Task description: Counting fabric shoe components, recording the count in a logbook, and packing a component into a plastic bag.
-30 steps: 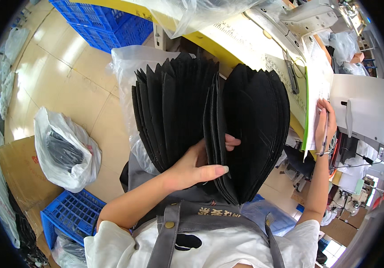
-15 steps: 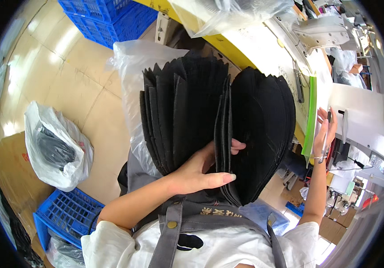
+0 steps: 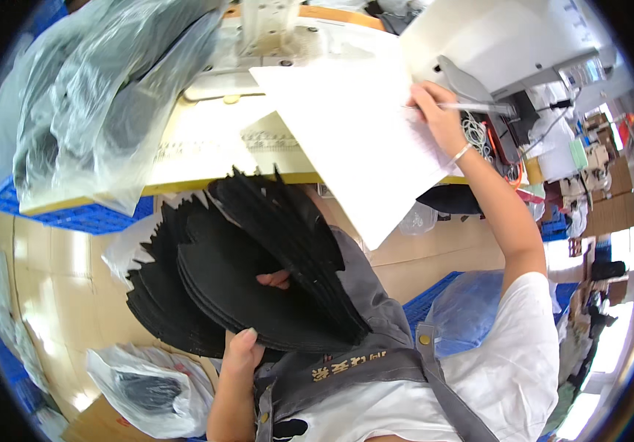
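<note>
The left fingers (image 3: 276, 279) are parted by the thickness of the layers they grip — part of a fanned bundle of thin black fabric pieces (image 3: 225, 269), jagged at the far ends, spreading out around them. The right fingers (image 3: 427, 101) are pinched closed on a slim greyish pen (image 3: 477, 107); beneath them a large white paper sheet (image 3: 354, 132) overhangs the cream, yellow-edged surface (image 3: 199, 132). Just right of them — a tangled white cord (image 3: 473, 132). Beyond and left of the left fingers lies a big translucent plastic bag (image 3: 88, 103).
</note>
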Demonstrator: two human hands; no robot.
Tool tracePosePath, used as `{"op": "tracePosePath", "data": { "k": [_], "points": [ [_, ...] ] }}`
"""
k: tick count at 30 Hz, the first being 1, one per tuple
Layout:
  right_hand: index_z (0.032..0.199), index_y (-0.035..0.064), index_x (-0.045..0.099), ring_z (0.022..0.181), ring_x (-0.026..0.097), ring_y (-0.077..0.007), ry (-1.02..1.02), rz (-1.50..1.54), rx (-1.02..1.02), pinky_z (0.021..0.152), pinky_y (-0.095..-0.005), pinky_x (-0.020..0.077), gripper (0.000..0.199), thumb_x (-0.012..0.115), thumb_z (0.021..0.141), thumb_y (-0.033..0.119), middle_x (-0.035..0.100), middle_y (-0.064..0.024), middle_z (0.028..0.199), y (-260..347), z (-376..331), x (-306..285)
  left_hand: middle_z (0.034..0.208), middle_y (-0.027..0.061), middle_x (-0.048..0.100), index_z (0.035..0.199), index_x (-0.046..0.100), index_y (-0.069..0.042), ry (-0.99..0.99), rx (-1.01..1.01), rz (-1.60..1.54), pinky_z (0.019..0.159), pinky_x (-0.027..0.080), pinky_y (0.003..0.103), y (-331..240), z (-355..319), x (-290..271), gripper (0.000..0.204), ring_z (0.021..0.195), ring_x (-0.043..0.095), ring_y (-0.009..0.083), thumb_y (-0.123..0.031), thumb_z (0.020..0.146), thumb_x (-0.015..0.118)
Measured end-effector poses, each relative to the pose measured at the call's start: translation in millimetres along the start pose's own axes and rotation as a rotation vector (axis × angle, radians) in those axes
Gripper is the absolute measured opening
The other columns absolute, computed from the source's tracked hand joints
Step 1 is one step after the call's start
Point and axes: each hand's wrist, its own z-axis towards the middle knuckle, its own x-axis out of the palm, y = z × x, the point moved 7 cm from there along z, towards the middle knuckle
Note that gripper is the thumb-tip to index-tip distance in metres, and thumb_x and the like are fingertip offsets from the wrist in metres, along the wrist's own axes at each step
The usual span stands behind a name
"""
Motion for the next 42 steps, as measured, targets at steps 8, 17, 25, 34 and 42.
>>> {"op": "tracePosePath", "data": {
  "k": [8,17,25,34,42],
  "points": [
    [0.055,0.0077,0.044,0.050,0.034,-0.0024,-0.036,0.229,0.001,0.045,-0.0189,0.0266,0.040,0.052,0.089,0.028,0.042,0.0050,0.053,6.8,10.7,37.3,0.130,0.0128,0.043,0.131,0.032,0.002,-0.043,0.011,0.002,0.100,0.036,0.035,2.2,-8.6,-11.5,0.077,0.117,0.045,0.0237,-0.037,0.071,0.061],
    [0.059,0.0029,0.044,0.049,0.033,-0.0047,-0.079,-0.058,-0.274,0.044,-0.0232,0.0278,0.033,0.055,0.086,0.019,0.040,0.0026,0.050,12.3,0.9,4.0,0.125,0.0142,0.049,0.127,0.040,0.001,-0.123,0.029,-0.008,0.098,0.039,0.039,2.7,-16.4,-20.4,0.070,0.112,0.050,0.0277,-0.038,0.072,0.059],
    [0.067,0.0058,0.050,0.047,0.035,-0.0028,-0.095,0.108,0.058,0.041,-0.0197,0.0266,0.029,0.050,0.089,0.025,0.043,0.0037,0.055,-5.8,2.9,10.5,0.127,0.0148,0.045,0.130,0.034,0.002,-0.171,-0.023,-0.063,0.100,0.036,0.039,5.7,-25.6,-36.6,0.079,0.114,0.047,0.0277,-0.032,0.065,0.065],
    [0.067,0.0045,0.051,0.044,0.035,-0.0021,-0.053,0.152,0.048,0.041,-0.0188,0.0255,0.034,0.051,0.089,0.030,0.043,0.0040,0.052,-1.1,-0.5,19.9,0.129,0.0142,0.041,0.131,0.030,0.002,-0.267,-0.012,-0.034,0.101,0.034,0.036,-6.1,-17.0,-21.3,0.086,0.118,0.044,0.0252,-0.029,0.061,0.068],
    [0.063,0.0024,0.052,0.048,0.036,-0.0034,-0.232,-0.023,0.053,0.043,-0.0216,0.0274,0.037,0.051,0.089,0.029,0.041,0.0043,0.052,-9.3,-7.8,-6.9,0.128,0.0145,0.041,0.131,0.030,0.003,-0.196,-0.054,-0.051,0.101,0.034,0.036,1.0,-7.0,-16.3,0.087,0.118,0.043,0.0252,-0.030,0.060,0.068]
  ]
}}
